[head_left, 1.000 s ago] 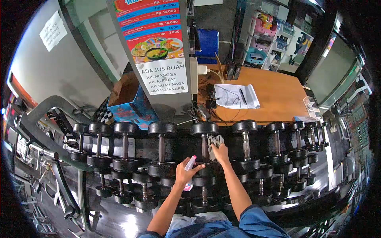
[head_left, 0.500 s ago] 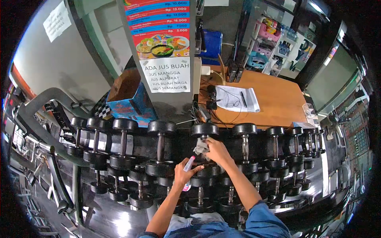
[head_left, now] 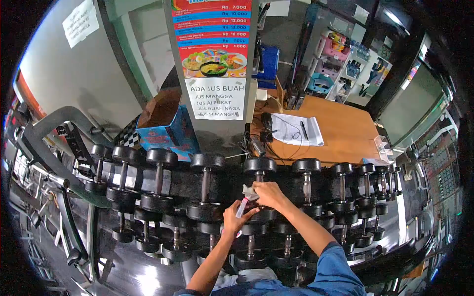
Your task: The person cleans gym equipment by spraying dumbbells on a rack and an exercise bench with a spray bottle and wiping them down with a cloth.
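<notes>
My right hand (head_left: 269,194) is closed on a crumpled grey cloth (head_left: 250,192), pressed against the handle of a black dumbbell (head_left: 260,165) on the upper rack row. Its fingers hide most of that handle. Close by on the left, my left hand (head_left: 232,217) is wrapped round what looks like a spray bottle (head_left: 241,209) with a pink-tipped, whitish top. The bottle's lower body is mostly covered by the hand. My left thumb reaches toward the near weight of the same dumbbell. Another dumbbell (head_left: 206,183) stands to the left of both hands.
Several more dumbbells (head_left: 307,187) line the two-tier rack on both sides. Behind it are a wooden desk (head_left: 345,126) with papers (head_left: 296,131) and cables, a blue cardboard box (head_left: 168,135) and a pillar with a menu poster (head_left: 212,29). Gym machine frames (head_left: 74,118) stand at the left.
The whole view has shifted slightly, with the scene sitting lower and a little to the right. My right hand and the cloth have slid slightly nearer along the handle. Both grips stay the same.
</notes>
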`<move>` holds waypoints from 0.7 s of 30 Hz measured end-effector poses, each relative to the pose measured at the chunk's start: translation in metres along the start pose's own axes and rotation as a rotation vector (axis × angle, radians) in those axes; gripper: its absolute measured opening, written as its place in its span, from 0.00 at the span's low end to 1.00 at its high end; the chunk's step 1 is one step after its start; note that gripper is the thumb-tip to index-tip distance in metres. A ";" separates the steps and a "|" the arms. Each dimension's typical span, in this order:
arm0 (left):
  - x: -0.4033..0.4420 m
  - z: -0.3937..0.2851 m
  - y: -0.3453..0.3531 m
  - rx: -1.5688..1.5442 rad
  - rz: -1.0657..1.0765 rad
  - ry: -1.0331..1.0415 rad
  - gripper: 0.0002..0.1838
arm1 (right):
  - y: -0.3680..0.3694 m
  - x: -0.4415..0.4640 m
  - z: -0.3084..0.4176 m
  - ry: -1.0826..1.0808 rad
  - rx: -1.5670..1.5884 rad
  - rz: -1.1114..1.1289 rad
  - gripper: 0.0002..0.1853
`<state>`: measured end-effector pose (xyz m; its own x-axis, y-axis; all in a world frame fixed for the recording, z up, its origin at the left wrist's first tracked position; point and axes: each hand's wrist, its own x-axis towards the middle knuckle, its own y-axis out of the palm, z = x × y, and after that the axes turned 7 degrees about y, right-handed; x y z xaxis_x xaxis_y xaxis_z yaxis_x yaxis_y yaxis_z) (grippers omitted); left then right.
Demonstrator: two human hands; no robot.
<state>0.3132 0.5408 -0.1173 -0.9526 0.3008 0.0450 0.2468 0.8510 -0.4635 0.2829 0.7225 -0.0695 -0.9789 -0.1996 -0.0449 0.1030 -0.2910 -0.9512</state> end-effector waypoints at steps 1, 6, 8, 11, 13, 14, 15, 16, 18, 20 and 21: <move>0.001 -0.003 -0.002 -0.001 0.002 0.006 0.31 | 0.003 0.003 -0.002 0.004 -0.003 -0.005 0.15; 0.002 -0.008 -0.005 0.006 -0.015 0.035 0.31 | 0.010 0.002 0.002 0.366 0.086 -0.276 0.15; 0.003 -0.001 -0.002 -0.049 -0.007 0.030 0.33 | 0.015 -0.005 0.009 0.406 0.104 -0.239 0.14; 0.003 -0.014 -0.013 0.019 0.065 -0.003 0.32 | 0.016 -0.019 0.015 0.319 0.058 -0.055 0.18; 0.003 -0.016 -0.015 -0.011 0.083 -0.002 0.30 | 0.018 -0.022 0.013 0.414 0.045 0.039 0.18; 0.005 -0.015 -0.015 -0.042 0.041 0.068 0.28 | 0.020 -0.023 0.013 0.491 0.128 0.008 0.18; 0.007 -0.015 -0.015 -0.074 -0.001 0.139 0.27 | 0.023 -0.024 0.013 0.566 0.211 -0.025 0.19; 0.010 -0.025 -0.022 -0.059 -0.039 0.225 0.24 | 0.029 -0.024 0.017 0.658 0.286 -0.064 0.16; 0.022 -0.022 -0.023 -0.093 -0.057 0.240 0.23 | 0.052 -0.025 0.020 0.635 0.569 -0.354 0.16; 0.036 -0.029 -0.030 -0.165 -0.061 0.260 0.20 | 0.037 -0.026 0.037 0.584 0.831 -0.750 0.17; 0.044 -0.033 -0.033 -0.209 -0.031 0.229 0.18 | 0.037 -0.022 0.039 0.585 0.831 -0.754 0.17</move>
<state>0.2689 0.5405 -0.0706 -0.9010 0.3428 0.2658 0.2725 0.9241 -0.2679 0.3150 0.6800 -0.0919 -0.7524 0.6521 0.0930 -0.6411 -0.6925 -0.3308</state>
